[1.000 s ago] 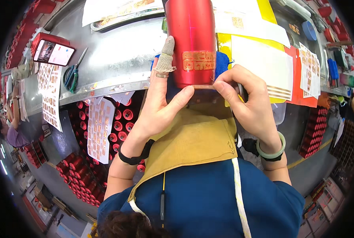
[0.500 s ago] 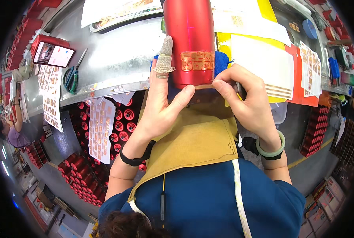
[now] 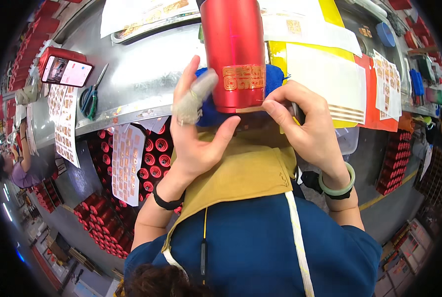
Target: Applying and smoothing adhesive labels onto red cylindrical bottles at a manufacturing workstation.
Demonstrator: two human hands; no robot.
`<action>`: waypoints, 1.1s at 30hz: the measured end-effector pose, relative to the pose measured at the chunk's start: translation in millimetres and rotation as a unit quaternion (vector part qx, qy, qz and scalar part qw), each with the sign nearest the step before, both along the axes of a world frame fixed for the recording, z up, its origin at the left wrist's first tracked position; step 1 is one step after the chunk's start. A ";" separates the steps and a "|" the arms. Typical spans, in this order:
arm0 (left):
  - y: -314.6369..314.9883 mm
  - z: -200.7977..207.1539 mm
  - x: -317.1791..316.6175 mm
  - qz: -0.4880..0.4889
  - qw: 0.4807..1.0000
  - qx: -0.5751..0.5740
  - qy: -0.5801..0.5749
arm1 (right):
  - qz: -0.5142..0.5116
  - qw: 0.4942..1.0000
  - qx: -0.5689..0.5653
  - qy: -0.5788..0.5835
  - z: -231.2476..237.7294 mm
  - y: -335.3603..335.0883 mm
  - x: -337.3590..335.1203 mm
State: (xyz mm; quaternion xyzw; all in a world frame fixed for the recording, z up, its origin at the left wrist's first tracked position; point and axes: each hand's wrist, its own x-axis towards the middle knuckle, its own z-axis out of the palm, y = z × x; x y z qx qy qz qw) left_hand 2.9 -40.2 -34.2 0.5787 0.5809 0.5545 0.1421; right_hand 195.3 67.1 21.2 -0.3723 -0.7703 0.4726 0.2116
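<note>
A shiny red metal bottle [image 3: 235,39] with a gold fretwork band [image 3: 243,77] lies with its base toward me on a blue cloth [image 3: 208,111]. A narrow gold-brown strip [image 3: 249,109] runs along the bottle's base edge. Thumb and forefinger of my right hand [image 3: 305,116] pinch the strip's right end. To the left of the bottle, my left hand [image 3: 196,133] is open, its thumb and fingers apart and holding nothing. A grey cover on one of its fingers is blurred by motion.
White sheets [image 3: 320,74] and a yellow folder [image 3: 277,54] lie right of the bottle. Scissors [image 3: 88,99] and a phone [image 3: 66,71] are on the metal table's left side. Several red bottles [image 3: 99,220] stand below it. Another person [image 3: 20,168] is at far left.
My left hand has come off the bottle and opened to the left. The bottle has shifted slightly left and toward me. My right hand keeps its pinch at the base.
</note>
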 end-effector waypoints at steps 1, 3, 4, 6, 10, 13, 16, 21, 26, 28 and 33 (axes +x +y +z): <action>-1.7 -2.0 0.2 -0.001 1.000 0.000 0.000 | 0.001 1.000 -0.004 -0.002 1.0 -0.2 -0.1; -4.6 -1.5 1.2 0.022 0.990 0.051 0.133 | 0.001 1.000 -0.007 -0.005 2.3 -2.0 0.2; -1.3 1.2 1.0 0.019 0.972 0.085 0.216 | 0.002 1.000 -0.004 -0.006 2.3 -3.2 0.7; 0.1 -7.1 1.0 -0.001 0.974 0.111 0.197 | 0.004 1.000 0.000 -0.006 2.5 -1.7 0.9; 10.5 -0.6 -0.7 -0.019 0.974 0.095 0.205 | 0.007 1.000 -0.013 -0.004 -0.9 4.0 1.9; 18.0 1.8 0.7 0.003 0.977 0.099 0.188 | 0.007 1.000 -0.013 0.008 -1.7 9.1 0.4; 18.6 8.8 4.3 0.023 0.976 0.105 0.188 | 0.001 1.000 -0.011 0.017 1.9 9.6 0.8; 15.3 -2.1 2.7 0.017 0.966 0.152 0.210 | 0.004 1.000 0.017 0.008 -2.1 4.0 0.6; 4.6 -2.9 7.8 0.028 0.968 0.139 0.206 | -0.002 0.997 -0.063 -0.045 5.4 0.9 3.3; 4.4 -1.6 10.6 0.029 0.969 0.161 0.187 | 0.015 0.997 -0.067 -0.043 5.6 1.5 6.1; 5.1 -7.3 9.4 0.031 0.967 0.179 0.179 | 0.027 0.998 -0.007 -0.055 8.5 2.3 5.2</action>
